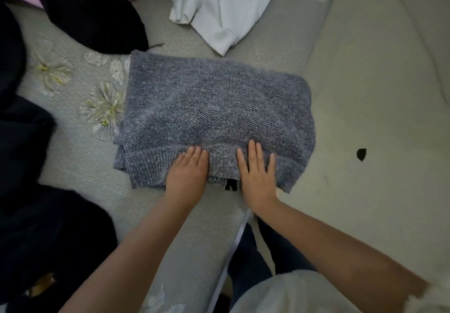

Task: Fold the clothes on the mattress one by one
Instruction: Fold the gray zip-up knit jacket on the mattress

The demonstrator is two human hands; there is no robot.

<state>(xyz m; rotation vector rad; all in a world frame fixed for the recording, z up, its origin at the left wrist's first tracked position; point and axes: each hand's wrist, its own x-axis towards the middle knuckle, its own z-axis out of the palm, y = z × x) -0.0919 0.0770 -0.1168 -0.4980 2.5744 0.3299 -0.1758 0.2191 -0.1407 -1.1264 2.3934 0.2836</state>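
Lying across the mattress [80, 166]: a blue-grey knitted sweater [214, 108], part-folded, its near hem toward the person. Beyond and beside it, waiting: dark garments [87, 8] at left, a white garment [224, 3] at top. Pressing flat on the near hem, fingers straight, gripping nothing: left hand [187, 172] and right hand [257, 174], close together. Best smoothed outward from the middle, edges squared, before pinching both near corners and carrying them evenly to the far edge.

Dim light – pale floor [379, 108] at right, small dark spot [361, 154].
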